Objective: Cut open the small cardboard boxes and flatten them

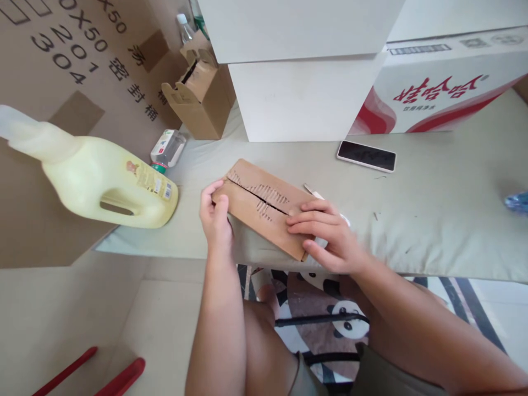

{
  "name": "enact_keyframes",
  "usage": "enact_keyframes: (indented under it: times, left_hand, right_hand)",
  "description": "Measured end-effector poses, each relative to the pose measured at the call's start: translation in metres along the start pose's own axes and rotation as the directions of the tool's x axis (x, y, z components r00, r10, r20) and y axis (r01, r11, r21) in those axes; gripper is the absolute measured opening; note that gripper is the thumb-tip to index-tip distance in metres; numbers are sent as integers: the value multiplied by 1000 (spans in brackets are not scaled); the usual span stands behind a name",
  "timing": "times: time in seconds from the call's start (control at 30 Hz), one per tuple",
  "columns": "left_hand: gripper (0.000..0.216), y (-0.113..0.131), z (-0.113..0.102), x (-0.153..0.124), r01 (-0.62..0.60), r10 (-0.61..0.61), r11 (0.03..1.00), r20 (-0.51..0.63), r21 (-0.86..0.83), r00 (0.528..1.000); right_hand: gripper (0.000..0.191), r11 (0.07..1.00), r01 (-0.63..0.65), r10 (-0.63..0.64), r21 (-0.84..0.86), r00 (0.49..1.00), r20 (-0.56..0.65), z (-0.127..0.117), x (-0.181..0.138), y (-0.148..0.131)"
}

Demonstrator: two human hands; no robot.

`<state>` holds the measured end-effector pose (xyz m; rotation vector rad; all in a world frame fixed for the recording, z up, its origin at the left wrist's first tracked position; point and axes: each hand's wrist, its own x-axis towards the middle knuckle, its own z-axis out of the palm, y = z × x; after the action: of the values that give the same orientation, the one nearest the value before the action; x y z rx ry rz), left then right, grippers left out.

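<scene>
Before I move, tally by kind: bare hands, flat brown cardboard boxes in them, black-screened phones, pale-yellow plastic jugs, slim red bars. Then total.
Bare left hand, bare right hand: 2
Flat brown cardboard box: 1
Black-screened phone: 1
Pale-yellow plastic jug: 1
Slim red bars: 2
Total: 7

We see matt brown cardboard on the small box [264, 210], its top scuffed down to rough, corrugated ridges. Beneath it we find pale cloth [445, 220], dull and softly creased. The yellow jug [93, 173] looks like smooth, cloudy plastic with a slight sheen; the little bottle [175, 148] is clear, shiny plastic. We note a glossy, dark screen on the phone [366, 156] and smooth white card on the stacked boxes [301, 99].
</scene>
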<state>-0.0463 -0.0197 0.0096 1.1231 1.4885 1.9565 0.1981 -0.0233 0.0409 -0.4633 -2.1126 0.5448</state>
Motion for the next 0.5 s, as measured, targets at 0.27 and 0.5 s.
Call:
enact_keyframes:
  times: [0.27, 0.5]
  left_hand:
    - [24, 1, 2, 3, 83, -86, 994, -52, -64, 995]
    - [22, -1, 3, 4, 75, -86, 988, -79, -134, 993]
  right_hand:
    - [22, 879, -473, 465, 59, 822, -329, -5, -19, 34]
    - [42, 578, -598, 656, -555, 745, -120, 2, -37, 68]
